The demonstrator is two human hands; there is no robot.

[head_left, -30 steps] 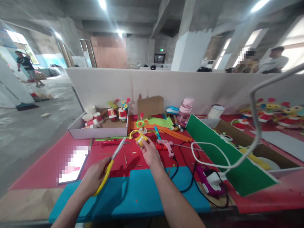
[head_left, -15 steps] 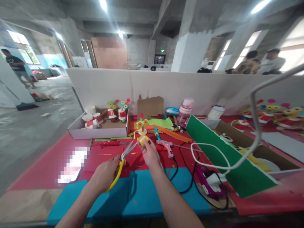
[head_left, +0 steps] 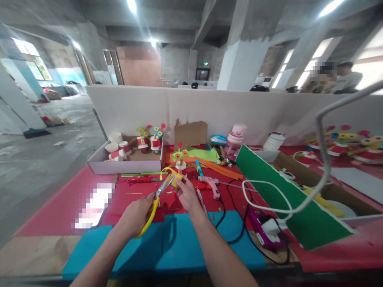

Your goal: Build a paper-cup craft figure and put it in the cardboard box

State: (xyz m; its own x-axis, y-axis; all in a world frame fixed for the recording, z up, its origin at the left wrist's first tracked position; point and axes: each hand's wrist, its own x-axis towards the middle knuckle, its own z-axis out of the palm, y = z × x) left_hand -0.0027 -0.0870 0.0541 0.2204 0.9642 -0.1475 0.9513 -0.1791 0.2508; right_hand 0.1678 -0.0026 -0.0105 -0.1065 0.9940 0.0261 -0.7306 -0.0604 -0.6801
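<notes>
My left hand is closed round the yellow handles of a pair of scissors, whose blades point up and to the right. Pinched in my right hand is a piece of yellow paper, with a thin curled strip hanging off its left side. The blades lie at the paper's edge, nearly together. Just behind it stands a paper-cup figure with round orange eyes and a red dot on top. To the right of my right hand lies a pink glue gun.
A white box with paper cups and figures stands back left. A green-sided box is at the right, with a purple power strip and cables before it. A phone lies left; blue foam lines the front edge.
The scissors have moved up and right onto the yellow paper, and their blades have come closer together. A thin strip now curls away from the paper. The person at far left is gone from view.
</notes>
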